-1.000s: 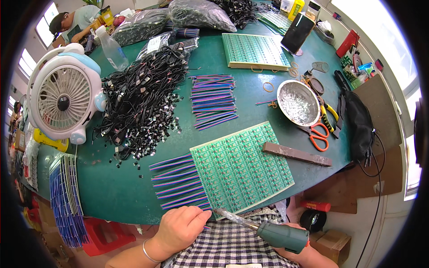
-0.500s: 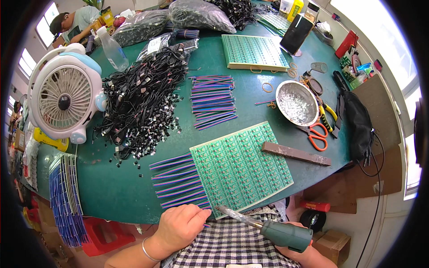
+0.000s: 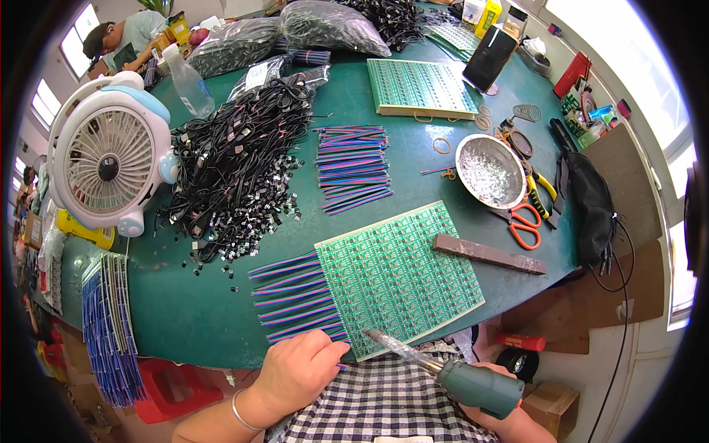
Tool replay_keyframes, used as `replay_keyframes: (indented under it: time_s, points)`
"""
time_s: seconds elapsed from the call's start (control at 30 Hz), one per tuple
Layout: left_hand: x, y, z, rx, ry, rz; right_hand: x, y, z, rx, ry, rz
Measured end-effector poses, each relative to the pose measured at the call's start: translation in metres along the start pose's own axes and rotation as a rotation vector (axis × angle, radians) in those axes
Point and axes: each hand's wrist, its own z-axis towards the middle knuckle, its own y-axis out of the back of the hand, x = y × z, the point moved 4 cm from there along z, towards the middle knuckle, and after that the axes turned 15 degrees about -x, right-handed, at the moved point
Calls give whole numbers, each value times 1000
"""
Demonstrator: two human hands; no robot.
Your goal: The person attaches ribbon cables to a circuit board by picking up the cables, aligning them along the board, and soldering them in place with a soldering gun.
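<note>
A panel of small green circuit boards [image 3: 402, 277] lies at the front edge of the table, with strips of coloured ribbon wire [image 3: 292, 295] running out from its left side. My left hand [image 3: 304, 369] is closed at the panel's lower left corner, pinching a short ribbon wire [image 3: 342, 365] whose end shows below the fingers. My right hand [image 3: 491, 399] grips a green-handled soldering iron [image 3: 476, 387]. Its tip is over the panel's lower left part, just right of my left fingers; whether it touches is hard to tell. A brown bar [image 3: 487, 255] rests across the panel's right edge.
Left of the panel lies a heap of black cables [image 3: 236, 162], beside a white fan [image 3: 107, 166]. Loose ribbon wires [image 3: 354, 166] lie behind the panel. To the right are a metal bowl [image 3: 491, 170], orange-handled scissors [image 3: 526, 225] and stacked boards [image 3: 421, 87]. Wired boards [image 3: 111, 332] hang at far left.
The soldering iron has shifted slightly right, its tip moving up and away from my left fingers. My left hand stays at the panel's corner, almost unmoved.
</note>
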Motion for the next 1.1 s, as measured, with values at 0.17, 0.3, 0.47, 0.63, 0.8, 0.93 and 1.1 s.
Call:
replay_keyframes:
  time_s: [0.17, 0.3, 0.47, 0.63, 0.8, 0.93, 1.1]
  points:
    - [-1, -1, 1, -1, -1, 1, -13, -9, -24, -88, -756, 645]
    - [-2, 0, -1, 7, -1, -3, -19, -12, -31, -24, -698, 653]
    - [-1, 0, -4, -12, -3, -4, -20, -10, -26, 29, -419, 437]
    - [-1, -2, -8, -66, -27, -16, -17, -10, -24, -16, -495, 398]
    - [0, -3, -10, -73, -42, -1, -13, -11, -18, -31, -301, 231]
    - [0, -3, -11, -67, -46, -3, -11, -13, -17, -11, -291, 246]
    - [1, -4, -12, -78, -54, 0, -10, -14, -14, -9, -306, 259]
